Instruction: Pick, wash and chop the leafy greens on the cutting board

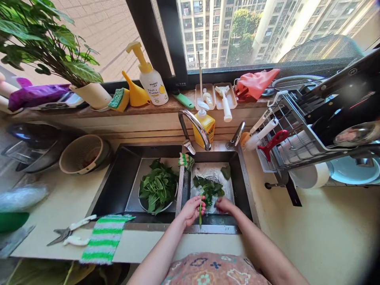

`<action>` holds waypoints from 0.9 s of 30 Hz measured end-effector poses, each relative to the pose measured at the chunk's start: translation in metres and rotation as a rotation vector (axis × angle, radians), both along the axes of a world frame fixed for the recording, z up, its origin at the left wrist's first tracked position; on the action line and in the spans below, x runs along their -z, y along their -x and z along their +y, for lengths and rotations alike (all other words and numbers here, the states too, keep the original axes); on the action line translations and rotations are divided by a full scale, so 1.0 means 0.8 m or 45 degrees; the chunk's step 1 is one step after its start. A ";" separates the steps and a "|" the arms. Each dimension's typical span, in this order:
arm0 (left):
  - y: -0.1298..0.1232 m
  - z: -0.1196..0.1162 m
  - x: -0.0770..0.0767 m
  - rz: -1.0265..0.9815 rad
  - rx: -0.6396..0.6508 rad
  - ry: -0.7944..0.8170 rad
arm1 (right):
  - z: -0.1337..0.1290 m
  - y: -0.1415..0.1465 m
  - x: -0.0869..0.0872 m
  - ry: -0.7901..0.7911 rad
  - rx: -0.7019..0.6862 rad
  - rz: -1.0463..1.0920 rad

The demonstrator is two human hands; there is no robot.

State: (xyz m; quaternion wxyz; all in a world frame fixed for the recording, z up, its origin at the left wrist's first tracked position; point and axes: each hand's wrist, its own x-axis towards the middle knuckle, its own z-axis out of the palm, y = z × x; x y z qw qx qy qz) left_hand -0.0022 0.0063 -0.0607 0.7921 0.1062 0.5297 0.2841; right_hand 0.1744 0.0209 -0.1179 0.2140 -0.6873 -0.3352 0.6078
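My left hand (192,210) is closed around a thin green vegetable stem (200,215), which stands roughly upright between the thumb and fingers over the right sink basin. My right hand (225,204) hangs over the same basin, its fingers curled and slightly blurred; what they pinch, if anything, I cannot make out. Just beyond both hands, loose dark green leaves (210,188) lie on the wet basin floor. A single leaf (226,172) rests farther back. In the left basin, a bowl is heaped with leafy greens (158,184).
A chrome faucet (194,122) arches over the basins, with a striped cloth (186,161) on the divider. White-handled shears (69,233) and a green-striped cloth (107,237) lie on the left counter. A beige colander (81,154) stands behind. To the right is a dish rack (292,130).
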 end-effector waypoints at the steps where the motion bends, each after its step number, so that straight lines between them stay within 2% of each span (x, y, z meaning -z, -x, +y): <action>1: 0.004 0.001 -0.006 -0.048 -0.039 -0.038 | -0.002 0.002 -0.005 0.036 -0.010 0.086; 4: 0.013 0.003 -0.020 -0.147 -0.151 -0.128 | -0.010 0.008 -0.027 0.079 -0.043 0.293; 8: 0.006 -0.002 -0.023 -0.129 -0.213 -0.181 | -0.026 0.032 -0.054 0.046 0.125 0.626; 12: -0.006 -0.011 -0.025 -0.073 -0.062 -0.155 | -0.032 0.061 -0.061 -0.071 0.317 0.672; 16: -0.009 -0.018 -0.029 -0.021 0.065 -0.164 | -0.030 0.067 -0.059 -0.113 0.314 0.661; 18: -0.005 -0.019 -0.030 0.006 0.155 -0.170 | -0.030 0.061 -0.058 -0.160 0.257 0.587; 23: 0.013 -0.008 -0.035 0.144 0.568 -0.178 | -0.034 0.041 -0.056 -0.165 -0.139 0.374; 27: 0.017 0.003 -0.047 0.262 0.862 -0.250 | -0.038 0.034 -0.057 -0.166 -0.254 0.290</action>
